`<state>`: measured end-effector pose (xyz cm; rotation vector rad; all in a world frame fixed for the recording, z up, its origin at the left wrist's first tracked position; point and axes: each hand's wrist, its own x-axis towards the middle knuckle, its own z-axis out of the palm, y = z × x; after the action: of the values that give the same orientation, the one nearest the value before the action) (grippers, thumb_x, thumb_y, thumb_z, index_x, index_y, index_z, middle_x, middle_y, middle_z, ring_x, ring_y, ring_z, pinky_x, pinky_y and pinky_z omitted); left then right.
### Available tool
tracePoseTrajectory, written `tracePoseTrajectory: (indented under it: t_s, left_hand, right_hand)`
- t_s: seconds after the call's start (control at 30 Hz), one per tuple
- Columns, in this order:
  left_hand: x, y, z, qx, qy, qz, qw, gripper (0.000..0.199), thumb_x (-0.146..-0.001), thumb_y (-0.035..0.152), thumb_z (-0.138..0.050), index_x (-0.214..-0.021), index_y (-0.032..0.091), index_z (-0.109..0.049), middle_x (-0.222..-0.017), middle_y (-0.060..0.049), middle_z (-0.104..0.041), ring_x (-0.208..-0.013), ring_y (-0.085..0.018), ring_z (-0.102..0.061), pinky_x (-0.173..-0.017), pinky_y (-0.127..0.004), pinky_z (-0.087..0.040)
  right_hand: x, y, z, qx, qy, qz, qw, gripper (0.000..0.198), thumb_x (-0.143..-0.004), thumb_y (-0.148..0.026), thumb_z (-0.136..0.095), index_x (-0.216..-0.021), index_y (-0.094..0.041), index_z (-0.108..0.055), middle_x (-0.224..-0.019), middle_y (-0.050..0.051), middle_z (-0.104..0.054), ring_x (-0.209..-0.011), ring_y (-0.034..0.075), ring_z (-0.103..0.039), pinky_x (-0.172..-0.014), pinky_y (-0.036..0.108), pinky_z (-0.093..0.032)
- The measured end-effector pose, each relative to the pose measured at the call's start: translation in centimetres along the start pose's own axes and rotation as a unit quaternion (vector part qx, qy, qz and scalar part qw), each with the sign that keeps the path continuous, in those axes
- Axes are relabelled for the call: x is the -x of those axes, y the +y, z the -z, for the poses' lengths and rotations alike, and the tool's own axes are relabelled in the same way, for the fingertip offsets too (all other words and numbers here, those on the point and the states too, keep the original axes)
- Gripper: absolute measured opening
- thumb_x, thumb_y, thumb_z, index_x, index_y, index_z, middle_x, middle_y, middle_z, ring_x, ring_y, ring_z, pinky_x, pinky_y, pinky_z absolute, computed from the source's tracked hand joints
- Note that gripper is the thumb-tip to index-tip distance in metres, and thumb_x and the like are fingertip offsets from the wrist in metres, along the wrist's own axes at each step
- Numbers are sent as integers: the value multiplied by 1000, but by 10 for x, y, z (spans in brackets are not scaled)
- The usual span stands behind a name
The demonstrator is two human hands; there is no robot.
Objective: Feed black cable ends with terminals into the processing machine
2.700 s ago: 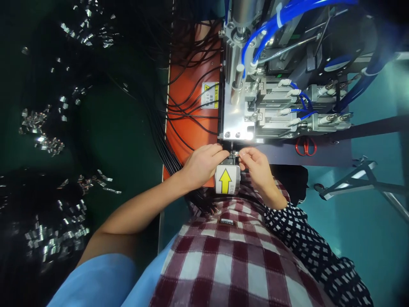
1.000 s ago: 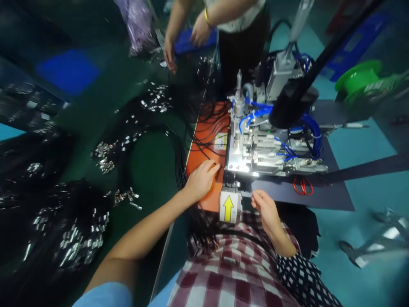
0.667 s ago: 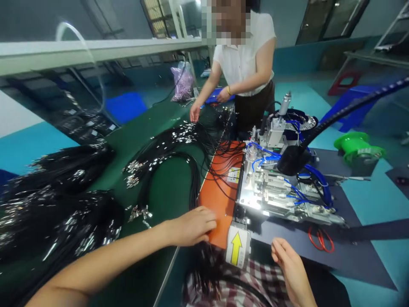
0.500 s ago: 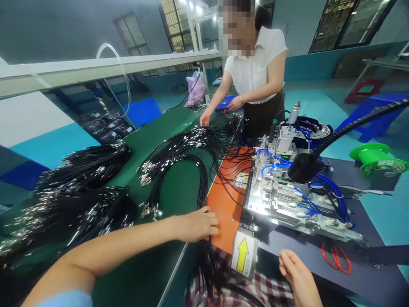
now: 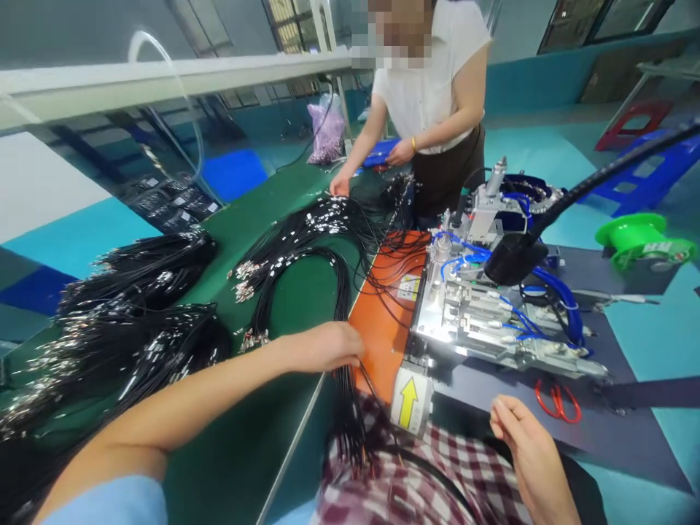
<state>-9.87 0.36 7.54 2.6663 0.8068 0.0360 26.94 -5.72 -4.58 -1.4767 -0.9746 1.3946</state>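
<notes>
My left hand (image 5: 331, 346) is closed over the edge of the green bench, its thumb and fingers pinching a black cable (image 5: 377, 394) that runs down toward my lap. Just beneath that hand, a bundle of black cables (image 5: 348, 408) hangs over the bench edge, the rest curving back across the green top to metal-tipped ends (image 5: 254, 337). My right hand (image 5: 528, 445) is raised in front of the machine, thumb and fingers together, with nothing visible in them. Left of the machine (image 5: 475, 306), which has metal slides and blue air tubes, lies an orange plate (image 5: 377, 328).
Large cable piles (image 5: 136, 350) cover the left of the green bench (image 5: 240, 430). Across it, a co-worker's hand (image 5: 340, 184) touches another cable bundle (image 5: 322, 219). Red-handled scissors (image 5: 558, 401) lie on the machine's base. A green spool (image 5: 628, 237) stands behind at right.
My left hand has risen slightly from the bundle, drawing one cable apart. My right hand has shifted slightly up and right. The whole view has tilted down, and the co-worker's hand remains at the far bundle.
</notes>
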Motion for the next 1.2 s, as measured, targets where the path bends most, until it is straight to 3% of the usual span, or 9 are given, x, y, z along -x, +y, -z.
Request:
tracePoseTrajectory:
  t_s: [0.17, 0.4, 0.57, 0.67, 0.73, 0.83, 0.93, 1.1, 1.2]
  left_hand:
    - [10, 12, 24, 59, 56, 84, 993, 20, -100, 25, -40, -99, 18, -59, -91, -6, -67, -88, -18, -59, -82, -30, -44]
    - [23, 12, 10, 113, 128, 130, 977, 15, -100, 23, -39, -99, 18, -53, -88, -3, -62, -79, -14, -57, -74, -25, -44]
    - [32, 12, 12, 179, 133, 119, 968, 14, -98, 23, -47, -97, 17, -59, -92, -5, -63, -85, -15, -57, -78, -26, -45]
    - [35, 6, 16, 242, 135, 76, 958, 15, -96, 22, -51, -94, 16, -65, -83, -5, -64, -78, -15, -55, -75, -28, -43]
    - [37, -2, 16, 308, 143, 51, 939, 18, -95, 24, -52, -89, 16, -67, -77, -5, -62, -75, -16, -54, -72, -30, -42]
    - [42, -14, 16, 412, 147, 39, 898, 27, -92, 34, -55, -75, 16, -63, -70, -6, -55, -71, -18, -50, -66, -32, -40]
    - [42, -19, 14, 455, 128, 30, 881, 34, -89, 42, -55, -67, 16, -56, -68, -5, -50, -70, -19, -48, -66, -34, -39]
    - [27, -11, 15, 372, 69, 40, 925, 22, -93, 30, -55, -77, 16, -63, -73, -6, -59, -77, -19, -51, -82, -37, -41]
    - [24, -11, 17, 411, 118, 24, 903, 21, -92, 30, -57, -81, 16, -67, -73, -6, -61, -75, -19, -54, -79, -36, -43]
  right_hand:
    - [9, -23, -15, 29, -8, 42, 999, 30, -88, -46, -58, -74, -20, -55, -65, -3, -47, -63, 13, -43, -63, 26, -37]
    - [16, -41, -46, 115, -125, 112, 979, 28, -95, -38, -48, -114, -23, -63, -94, 5, -70, -76, 18, -64, -80, 33, -50]
    - [36, -50, -58, 207, -224, 192, 933, 31, -98, -28, -44, -122, -26, -63, -124, 6, -65, -112, 21, -61, -98, 35, -47]
    - [54, -55, -69, 236, -347, 213, 882, 34, -98, -24, -44, -126, -27, -62, -121, 5, -68, -109, 20, -63, -97, 33, -48]
    - [59, -58, -74, 247, -388, 197, 866, 28, -97, -24, -47, -115, -28, -68, -104, 2, -73, -97, 18, -66, -89, 31, -51]
    - [57, -59, -75, 215, -290, 138, 922, 26, -99, -29, -45, -102, -24, -71, -93, 2, -73, -82, 17, -67, -78, 28, -53]
    - [50, -61, -74, 185, -215, 137, 949, 28, -99, -29, -43, -119, -25, -62, -107, 5, -69, -81, 16, -66, -76, 29, -54]
    - [46, -63, -94, 183, -280, 270, 903, 50, -98, -14, -33, -146, -25, -39, -127, 10, -61, -98, 17, -63, -91, 35, -52]
    - [46, -60, -104, 234, -326, 290, 869, 43, -94, -11, -36, -128, -22, -59, -121, 9, -67, -106, 21, -62, -92, 39, -52]
